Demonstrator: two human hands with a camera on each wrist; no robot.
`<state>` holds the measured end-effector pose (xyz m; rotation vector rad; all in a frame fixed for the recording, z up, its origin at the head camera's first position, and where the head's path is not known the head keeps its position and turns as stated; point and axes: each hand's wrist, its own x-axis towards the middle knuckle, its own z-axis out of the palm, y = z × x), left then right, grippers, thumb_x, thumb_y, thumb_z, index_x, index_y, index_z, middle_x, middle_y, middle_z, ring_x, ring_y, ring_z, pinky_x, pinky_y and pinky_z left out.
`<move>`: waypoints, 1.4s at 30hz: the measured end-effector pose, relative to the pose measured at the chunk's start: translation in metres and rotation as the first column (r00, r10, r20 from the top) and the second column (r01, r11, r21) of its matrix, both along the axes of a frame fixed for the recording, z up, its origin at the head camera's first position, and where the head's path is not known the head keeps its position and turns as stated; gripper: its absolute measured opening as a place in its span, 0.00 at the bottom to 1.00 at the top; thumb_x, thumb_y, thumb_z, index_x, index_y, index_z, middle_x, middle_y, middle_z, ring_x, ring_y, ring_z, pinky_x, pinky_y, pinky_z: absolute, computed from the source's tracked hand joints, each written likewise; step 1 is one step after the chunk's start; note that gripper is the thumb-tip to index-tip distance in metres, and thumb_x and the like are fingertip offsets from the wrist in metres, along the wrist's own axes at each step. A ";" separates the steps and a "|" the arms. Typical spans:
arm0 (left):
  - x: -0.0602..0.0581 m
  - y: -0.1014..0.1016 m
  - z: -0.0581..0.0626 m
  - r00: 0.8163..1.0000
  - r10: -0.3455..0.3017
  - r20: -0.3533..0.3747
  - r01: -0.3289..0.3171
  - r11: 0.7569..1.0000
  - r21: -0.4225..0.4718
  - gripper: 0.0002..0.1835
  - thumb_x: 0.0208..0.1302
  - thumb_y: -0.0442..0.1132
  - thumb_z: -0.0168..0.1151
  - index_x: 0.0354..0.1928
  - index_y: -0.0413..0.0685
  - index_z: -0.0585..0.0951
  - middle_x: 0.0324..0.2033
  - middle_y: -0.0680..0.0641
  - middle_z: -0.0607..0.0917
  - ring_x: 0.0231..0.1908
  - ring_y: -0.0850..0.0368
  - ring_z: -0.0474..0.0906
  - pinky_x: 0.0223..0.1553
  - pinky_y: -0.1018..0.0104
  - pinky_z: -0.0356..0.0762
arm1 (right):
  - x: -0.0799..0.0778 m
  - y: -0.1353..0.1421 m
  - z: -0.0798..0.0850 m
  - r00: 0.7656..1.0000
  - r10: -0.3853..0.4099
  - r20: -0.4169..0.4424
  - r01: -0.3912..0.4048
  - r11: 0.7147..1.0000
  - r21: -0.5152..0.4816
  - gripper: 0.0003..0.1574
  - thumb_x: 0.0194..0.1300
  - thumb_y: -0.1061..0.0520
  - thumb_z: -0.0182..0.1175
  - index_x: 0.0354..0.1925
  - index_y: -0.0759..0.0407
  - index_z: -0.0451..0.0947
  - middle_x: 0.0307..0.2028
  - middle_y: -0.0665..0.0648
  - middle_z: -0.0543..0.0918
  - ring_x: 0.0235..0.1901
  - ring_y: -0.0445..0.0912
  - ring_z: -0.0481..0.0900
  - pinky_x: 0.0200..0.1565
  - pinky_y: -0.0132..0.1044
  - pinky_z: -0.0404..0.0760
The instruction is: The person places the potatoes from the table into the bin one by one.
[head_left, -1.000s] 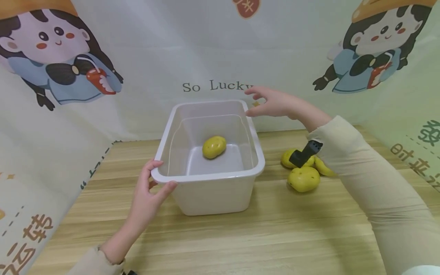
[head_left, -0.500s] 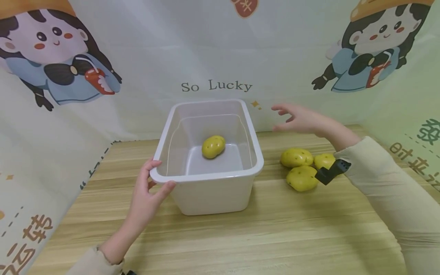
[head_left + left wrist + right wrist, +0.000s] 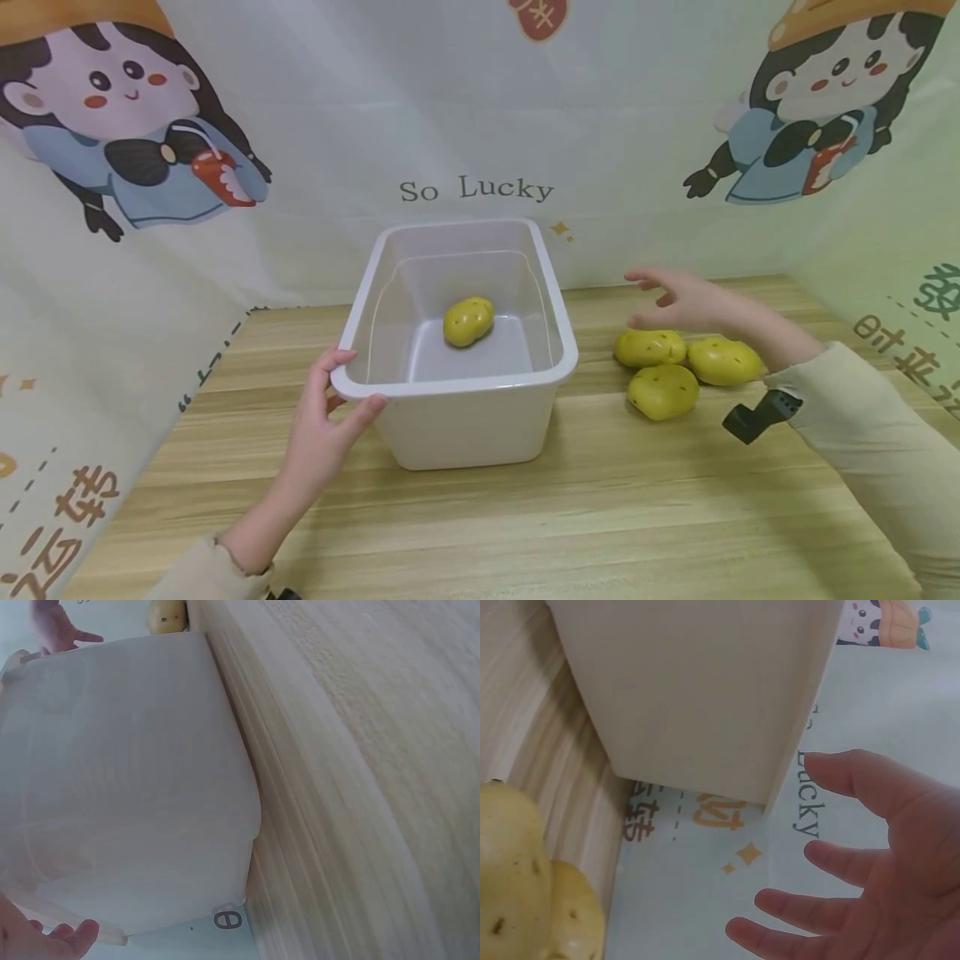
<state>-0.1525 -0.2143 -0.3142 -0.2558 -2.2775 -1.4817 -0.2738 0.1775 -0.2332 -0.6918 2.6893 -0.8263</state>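
A white plastic tub (image 3: 468, 429) stands on the wooden table, with one yellow potato (image 3: 468, 322) lying on its floor. At the tub's near left corner my left hand (image 3: 322, 425) grips the rim, thumb on the front and fingers over the left side. To the right of the tub, three more potatoes lie close together: a back one (image 3: 649, 350), a front one (image 3: 663, 392) and a right one (image 3: 724, 361). Over the back of this group hovers my right hand (image 3: 686, 302), fingers spread and holding nothing; the right wrist view shows its bare palm and fingers (image 3: 840, 862).
Behind the table hangs a pale printed cloth (image 3: 480, 125) with cartoon figures and lettering, and more of it covers both sides. The wood-grain table top (image 3: 525, 525) runs in front of the tub. A small black device (image 3: 763, 414) sits at my right cuff.
My right hand has moved right and down, from beside the tub's far right rim to over the loose potatoes. The left hand, tub and potatoes have stayed put.
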 end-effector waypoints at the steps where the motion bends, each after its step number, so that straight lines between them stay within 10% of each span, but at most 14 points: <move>1: 0.000 0.000 0.000 1.000 0.000 0.003 0.000 1.000 0.001 0.29 0.56 0.31 0.60 0.59 0.39 0.61 0.68 0.42 0.55 0.53 0.58 0.60 0.46 0.80 0.66 | 0.001 0.001 -0.002 1.000 -0.004 0.006 0.004 1.000 0.003 0.45 0.62 0.49 0.56 0.68 0.63 0.47 0.64 0.74 0.54 0.58 0.71 0.59 0.54 0.62 0.64; 42: 0.001 0.001 0.000 1.000 0.001 -0.006 -0.002 1.000 -0.005 0.29 0.56 0.30 0.60 0.59 0.39 0.61 0.67 0.43 0.57 0.51 0.60 0.61 0.44 0.79 0.68 | 0.010 0.035 -0.085 0.996 0.008 0.085 -0.009 1.000 0.003 0.49 0.55 0.50 0.63 0.65 0.70 0.52 0.59 0.77 0.61 0.59 0.71 0.56 0.57 0.63 0.60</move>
